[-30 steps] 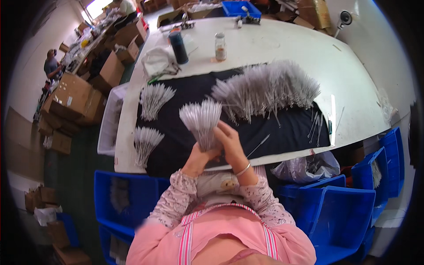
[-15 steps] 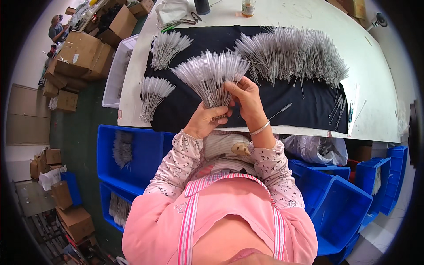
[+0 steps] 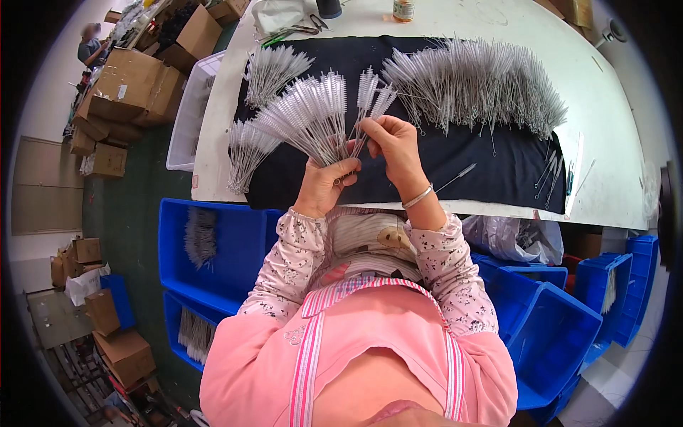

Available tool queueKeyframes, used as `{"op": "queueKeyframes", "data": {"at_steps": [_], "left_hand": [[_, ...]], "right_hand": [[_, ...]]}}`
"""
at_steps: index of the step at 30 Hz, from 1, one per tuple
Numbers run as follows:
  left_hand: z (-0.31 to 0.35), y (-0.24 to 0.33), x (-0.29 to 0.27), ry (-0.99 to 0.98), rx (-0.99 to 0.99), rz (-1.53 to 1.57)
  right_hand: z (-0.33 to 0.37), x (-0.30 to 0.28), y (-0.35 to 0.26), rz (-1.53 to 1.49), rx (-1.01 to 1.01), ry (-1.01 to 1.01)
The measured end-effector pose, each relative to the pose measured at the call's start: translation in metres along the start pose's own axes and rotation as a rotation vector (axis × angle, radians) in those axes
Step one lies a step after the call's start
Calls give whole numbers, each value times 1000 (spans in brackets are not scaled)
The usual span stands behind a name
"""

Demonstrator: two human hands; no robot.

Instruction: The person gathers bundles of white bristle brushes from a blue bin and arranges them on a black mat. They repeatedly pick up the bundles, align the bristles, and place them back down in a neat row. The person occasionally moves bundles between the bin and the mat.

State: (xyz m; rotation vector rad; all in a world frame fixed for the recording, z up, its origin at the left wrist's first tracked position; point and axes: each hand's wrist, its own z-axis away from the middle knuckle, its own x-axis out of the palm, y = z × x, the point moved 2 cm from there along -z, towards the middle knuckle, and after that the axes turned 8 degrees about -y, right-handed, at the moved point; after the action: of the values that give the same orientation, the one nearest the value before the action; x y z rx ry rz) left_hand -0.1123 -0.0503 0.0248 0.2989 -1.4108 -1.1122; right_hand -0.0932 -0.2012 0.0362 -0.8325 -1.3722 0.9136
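A white bench (image 3: 626, 171) was observed across the upper part of the view, from 10 o'clock round to 3 o'clock. A black cloth (image 3: 498, 167) was laid over most of its near side. On the cloth, a large heap of small wire-stemmed brushes (image 3: 477, 85) with white bristles was spread at 1 o'clock, and two smaller bunches (image 3: 270, 67) were noted at 11 o'clock, one behind the other. A few single brushes (image 3: 551, 171) were seen lying apart at the cloth's right end.

Blue bins (image 3: 228, 242) were recorded below the bench edge at 8 o'clock, one holding brushes, and further blue bins (image 3: 562, 327) at 4 o'clock. Cardboard boxes (image 3: 135, 85) were stacked on the floor at 10 o'clock, just beside a clear plastic crate (image 3: 188, 114).

The fanned bundle of brushes (image 3: 306, 117) was held above the cloth near the centre, at 12 o'clock from the wearer's chest. The left hand (image 3: 324, 185) was found with its grip closed around the gathered wire stems at the base of the fan. The right hand (image 3: 398, 146), just beside it at 1 o'clock, was found with thumb and fingers pinched on the stems of a few brushes (image 3: 373, 89) raised slightly apart from the fan. A thin bracelet (image 3: 417, 197) was noted on the right wrist.
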Motion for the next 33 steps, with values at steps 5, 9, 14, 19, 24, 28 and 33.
{"op": "queueKeyframes", "data": {"at_steps": [5, 9, 14, 19, 24, 28, 33], "left_hand": [[0, -2, 0, 43, 37, -62], [1, -2, 2, -16, 39, -68], [2, -5, 1, 0, 29, -77], [0, -7, -4, -49, 4, -55], [3, -1, 3, -52, -6, -45], [4, -2, 6, -70, 6, -6], [4, -6, 7, -64, 18, 7]], "right_hand": [[-1, 12, -2, -27, -4, 22], [-4, 14, -2, -3, 53, -39], [-7, 11, 7, -131, 23, 44], [-6, 10, 10, -167, 6, 19], [-7, 10, 8, -202, 138, -118], [-6, 7, 11, -256, 119, -142], [-3, 3, 13, -261, 122, -173]]}}
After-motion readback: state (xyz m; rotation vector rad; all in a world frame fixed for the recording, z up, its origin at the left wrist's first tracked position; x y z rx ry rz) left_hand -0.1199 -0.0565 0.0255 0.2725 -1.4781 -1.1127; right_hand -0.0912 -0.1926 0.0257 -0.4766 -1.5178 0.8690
